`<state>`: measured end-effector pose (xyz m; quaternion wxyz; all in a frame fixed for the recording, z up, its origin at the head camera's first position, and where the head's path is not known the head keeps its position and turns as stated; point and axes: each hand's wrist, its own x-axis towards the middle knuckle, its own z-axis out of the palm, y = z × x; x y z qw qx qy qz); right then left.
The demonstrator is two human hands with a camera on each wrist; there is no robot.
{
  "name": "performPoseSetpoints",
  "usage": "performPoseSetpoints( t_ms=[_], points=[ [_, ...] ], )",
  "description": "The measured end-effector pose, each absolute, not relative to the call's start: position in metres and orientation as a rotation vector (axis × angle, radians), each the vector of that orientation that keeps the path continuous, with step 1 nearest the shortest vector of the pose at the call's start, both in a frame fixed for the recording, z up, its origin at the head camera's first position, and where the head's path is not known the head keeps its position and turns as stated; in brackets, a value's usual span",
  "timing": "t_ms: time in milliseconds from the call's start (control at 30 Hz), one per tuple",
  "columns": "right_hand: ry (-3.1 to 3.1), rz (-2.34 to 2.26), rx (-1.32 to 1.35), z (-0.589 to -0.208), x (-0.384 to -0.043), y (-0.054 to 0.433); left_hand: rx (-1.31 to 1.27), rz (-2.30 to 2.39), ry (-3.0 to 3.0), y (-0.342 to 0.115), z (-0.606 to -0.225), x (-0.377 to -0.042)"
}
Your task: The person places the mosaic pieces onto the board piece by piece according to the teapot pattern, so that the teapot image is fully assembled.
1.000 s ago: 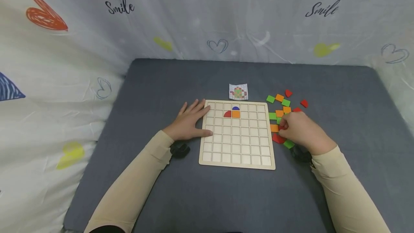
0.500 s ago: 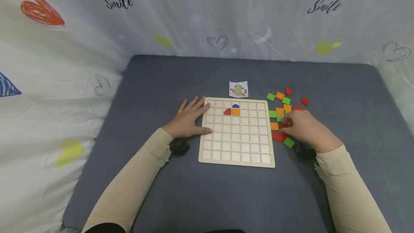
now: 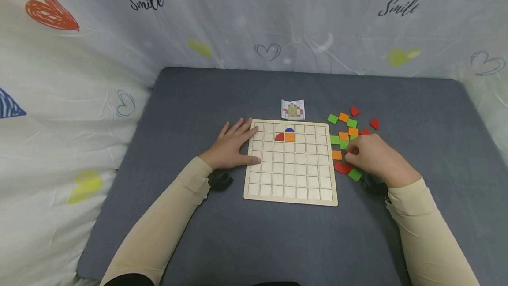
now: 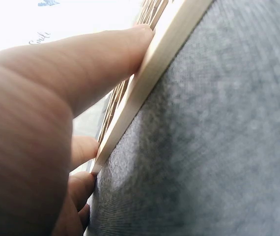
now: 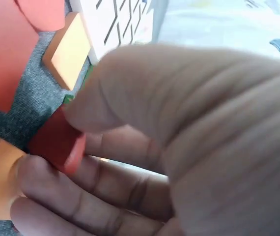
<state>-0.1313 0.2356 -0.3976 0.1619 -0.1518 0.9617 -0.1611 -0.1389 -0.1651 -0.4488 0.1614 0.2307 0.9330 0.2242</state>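
A pale wooden grid board (image 3: 289, 181) lies on the grey table. Set into its upper rows are a red quarter-circle tile (image 3: 279, 137), an orange square tile (image 3: 289, 137) and a blue half-circle tile (image 3: 289, 130). My left hand (image 3: 230, 148) spreads over the board's left edge; in the left wrist view its thumb (image 4: 115, 54) rests on the rim. To the right of the board, my right hand (image 3: 375, 160) is among loose tiles. The right wrist view shows its thumb and fingers pinching a dark red tile (image 5: 59, 140), partly covered by the thumb.
Several loose green, orange and red tiles lie along the board's right side, among them a green tile (image 3: 355, 174) and a red tile (image 3: 374, 124). Beyond the board lies a small pattern card (image 3: 293, 110) with a coloured picture. A printed curtain (image 3: 238, 21) hangs behind the table.
My right hand has shifted slightly right among the loose tiles, and its fingers have drawn back a little from the board. The left hand stays at the board's edge. The head view has tilted slightly.
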Motion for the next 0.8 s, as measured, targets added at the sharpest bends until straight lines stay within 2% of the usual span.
performPoseSetpoints(
  t_ms=[333,800],
  points=[
    [2.790,-0.513,-0.539,-0.390,-0.134,0.223,0.660,0.644,2.658,-0.164,-0.449,-0.139],
    [2.745,-0.728,-0.596,-0.395,-0.157,0.181,0.671,0.676,2.647,-0.166,-0.448,-0.139]
  ],
)
